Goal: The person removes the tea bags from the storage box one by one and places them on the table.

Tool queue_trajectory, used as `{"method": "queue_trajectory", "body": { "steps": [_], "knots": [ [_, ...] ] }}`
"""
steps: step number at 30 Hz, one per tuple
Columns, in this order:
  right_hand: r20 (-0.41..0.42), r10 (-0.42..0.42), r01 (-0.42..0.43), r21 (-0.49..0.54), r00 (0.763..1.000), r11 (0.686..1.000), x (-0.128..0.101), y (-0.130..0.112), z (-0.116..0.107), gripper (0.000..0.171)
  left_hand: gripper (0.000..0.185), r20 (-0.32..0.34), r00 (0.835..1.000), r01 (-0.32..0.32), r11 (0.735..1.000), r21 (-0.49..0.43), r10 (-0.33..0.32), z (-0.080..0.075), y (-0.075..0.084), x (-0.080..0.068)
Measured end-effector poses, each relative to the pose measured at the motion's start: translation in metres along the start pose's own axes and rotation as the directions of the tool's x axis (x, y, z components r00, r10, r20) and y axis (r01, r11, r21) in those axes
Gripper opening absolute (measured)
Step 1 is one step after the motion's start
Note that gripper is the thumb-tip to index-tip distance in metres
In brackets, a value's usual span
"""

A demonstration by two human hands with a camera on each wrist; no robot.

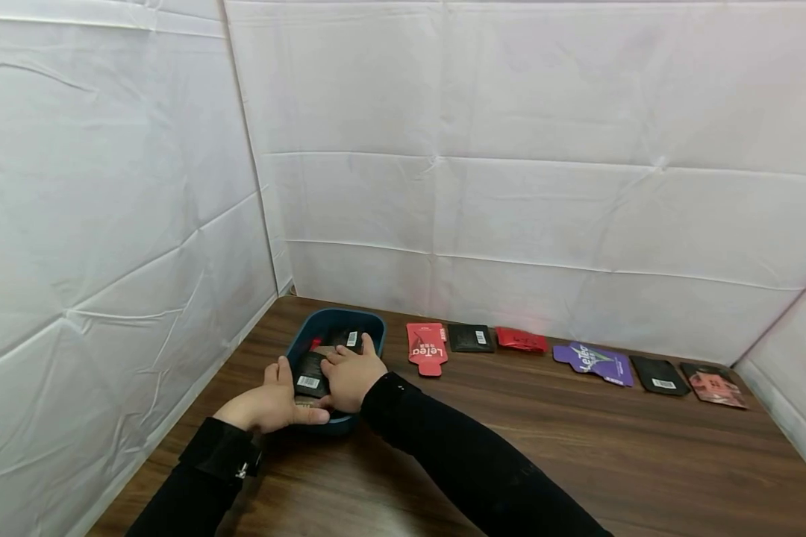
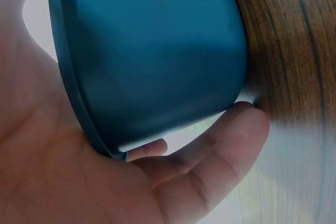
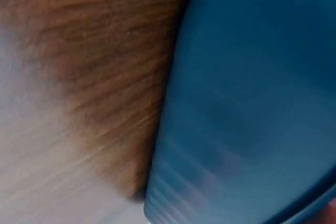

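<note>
A dark blue plastic bin (image 1: pixel 374 321) stands at the left of the table with black packets (image 1: pixel 311 373), a bit of red and a brownish packet inside. My left hand (image 1: pixel 269 403) holds its near left corner; the thumb lies across the near rim, and in the left wrist view the fingers (image 2: pixel 210 166) curl beneath the bin's outer wall. Reaching in over the right side, my right hand (image 1: pixel 356 379) has its fingers spread on the packets. The right wrist view is filled by the bin's outer wall (image 3: pixel 252 93), with that hand almost wholly hidden.
Along the back of the wooden table (image 1: pixel 510 447) lies a row of packets: red LeTea (image 1: pixel 427 347), black (image 1: pixel 471 338), red (image 1: pixel 522 340), purple LeTea (image 1: pixel 594 362), black (image 1: pixel 660 375) and a pink-and-black one (image 1: pixel 715 385). White sheeting (image 1: pixel 544 186) encloses the back and sides.
</note>
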State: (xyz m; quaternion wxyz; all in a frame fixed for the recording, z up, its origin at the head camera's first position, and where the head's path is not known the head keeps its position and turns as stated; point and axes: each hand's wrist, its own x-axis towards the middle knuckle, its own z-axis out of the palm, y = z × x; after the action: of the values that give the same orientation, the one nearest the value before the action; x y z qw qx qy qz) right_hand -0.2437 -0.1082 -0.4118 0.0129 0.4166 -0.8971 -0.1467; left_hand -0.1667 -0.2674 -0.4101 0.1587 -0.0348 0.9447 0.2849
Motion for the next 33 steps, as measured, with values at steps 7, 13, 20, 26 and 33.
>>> {"method": "queue_trajectory", "body": {
  "steps": [7,13,20,26,33],
  "knots": [
    [-0.064,-0.024,0.026,0.037,0.998,0.999,0.003,-0.001,0.004,0.052,0.139,-0.002,1.0,-0.002,1.0,-0.004,0.002,0.0,0.001,0.0],
    [-0.138,-0.045,0.054,0.067,0.989,0.996,0.005,0.003,0.009,0.034,0.138,0.003,1.0,-0.013,1.0,0.007,0.013,-0.002,0.001,-0.001],
    [-0.218,-0.026,0.042,0.071,0.976,0.997,0.001,0.004,0.006,0.038,0.138,0.009,1.0,-0.015,1.0,0.005,0.015,-0.003,0.0,0.0],
    [-0.256,-0.03,0.051,0.079,0.966,0.996,-0.007,0.012,0.006,0.042,0.139,0.024,1.0,-0.003,1.0,-0.009,0.003,-0.001,-0.001,0.0],
    [-0.349,-0.092,0.135,0.103,0.933,0.985,-0.025,0.043,0.001,0.013,0.139,0.01,1.0,-0.007,1.0,0.0,0.007,-0.001,0.001,-0.002]
  ]
}}
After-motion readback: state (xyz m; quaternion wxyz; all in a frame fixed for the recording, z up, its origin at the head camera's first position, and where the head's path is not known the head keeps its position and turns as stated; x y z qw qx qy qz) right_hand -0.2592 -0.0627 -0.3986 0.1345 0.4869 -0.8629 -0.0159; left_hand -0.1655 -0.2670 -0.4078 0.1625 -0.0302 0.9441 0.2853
